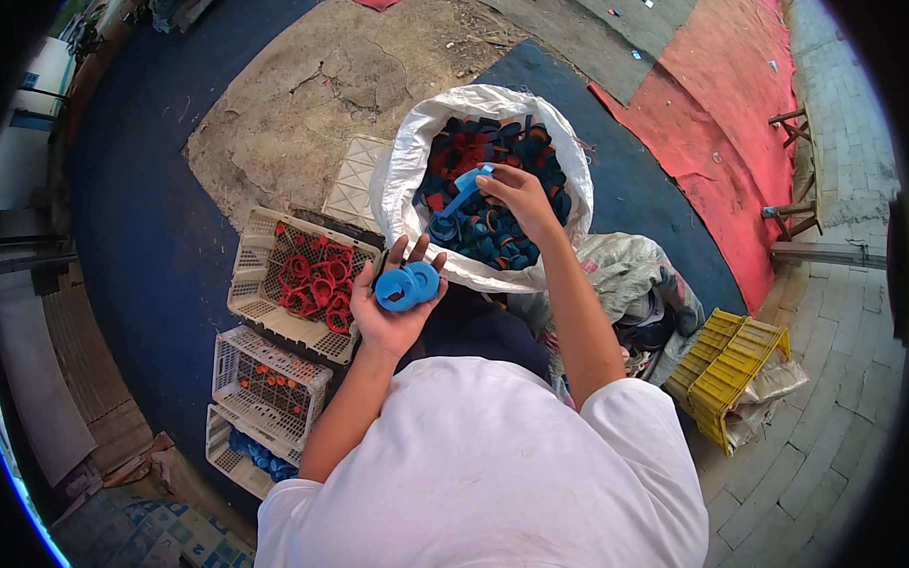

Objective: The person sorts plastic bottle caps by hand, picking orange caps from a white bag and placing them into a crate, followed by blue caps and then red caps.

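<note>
My left hand is turned palm up with its fingers partly spread. A pair of round blue plastic caps rests on the palm and fingers. My right hand is over the open white woven sack, pinching a blue strap-like plastic piece with a wider, bent upper end. Inside the sack lies a heap of loose plastic caps, mostly dark blue and green, with red and orange ones among them. The lower end of the pinched piece hangs close above this heap; whether it touches cannot be made out.
To the left stand a crate with red rings, a crate with orange pieces and a crate with blue pieces. A stuffed sack and a yellow crate are on the right. Wooden stools stand farther right.
</note>
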A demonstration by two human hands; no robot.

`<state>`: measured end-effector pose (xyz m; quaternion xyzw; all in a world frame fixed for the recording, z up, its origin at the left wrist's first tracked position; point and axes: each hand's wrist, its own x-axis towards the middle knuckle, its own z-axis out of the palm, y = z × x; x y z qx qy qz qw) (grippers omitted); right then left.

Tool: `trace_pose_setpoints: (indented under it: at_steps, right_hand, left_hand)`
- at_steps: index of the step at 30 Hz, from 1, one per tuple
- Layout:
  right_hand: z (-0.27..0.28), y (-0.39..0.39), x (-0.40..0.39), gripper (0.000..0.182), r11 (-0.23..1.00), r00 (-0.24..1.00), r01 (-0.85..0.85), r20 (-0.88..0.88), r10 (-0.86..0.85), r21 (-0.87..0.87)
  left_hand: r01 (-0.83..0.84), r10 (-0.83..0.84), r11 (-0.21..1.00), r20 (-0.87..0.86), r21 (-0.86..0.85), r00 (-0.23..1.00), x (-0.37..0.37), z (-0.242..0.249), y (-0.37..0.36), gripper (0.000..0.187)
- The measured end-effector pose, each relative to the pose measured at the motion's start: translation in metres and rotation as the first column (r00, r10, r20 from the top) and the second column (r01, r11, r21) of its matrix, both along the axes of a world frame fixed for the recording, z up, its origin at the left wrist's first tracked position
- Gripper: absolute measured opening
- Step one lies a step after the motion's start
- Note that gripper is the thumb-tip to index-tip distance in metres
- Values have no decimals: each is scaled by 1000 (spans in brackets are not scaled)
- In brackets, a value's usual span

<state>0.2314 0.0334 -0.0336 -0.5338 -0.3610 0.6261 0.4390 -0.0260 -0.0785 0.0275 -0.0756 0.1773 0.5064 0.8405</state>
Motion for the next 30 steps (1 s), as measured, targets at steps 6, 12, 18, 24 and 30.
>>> trace_pose_setpoints:
  at_steps: [6, 12, 18, 24, 30]
  right_hand:
    - [40, -30, 7, 56, 980, 873, 197, -461, -161, 32]
    - [86, -45, 11, 59, 952, 897, 205, -433, -89, 228]
    - [127, -47, -8, 50, 896, 995, -29, 101, -18, 444]
    - [120, -44, -31, 56, 838, 899, -316, 422, 116, 445]
    - [118, -46, -42, 59, 783, 817, -379, 576, 33, 493]
  left_hand:
    - [19, -19, 1000, 19, 24, 1000, 10, 11, 24, 55]
    - [-1, -1, 998, 34, 56, 999, 24, 13, 44, 53]
    - [41, -46, 993, 43, 112, 998, 37, 21, 49, 56]
    - [76, -77, 996, 9, 50, 997, 42, 6, 57, 56]
    - [110, -112, 993, 45, 47, 993, 42, -4, 53, 58]
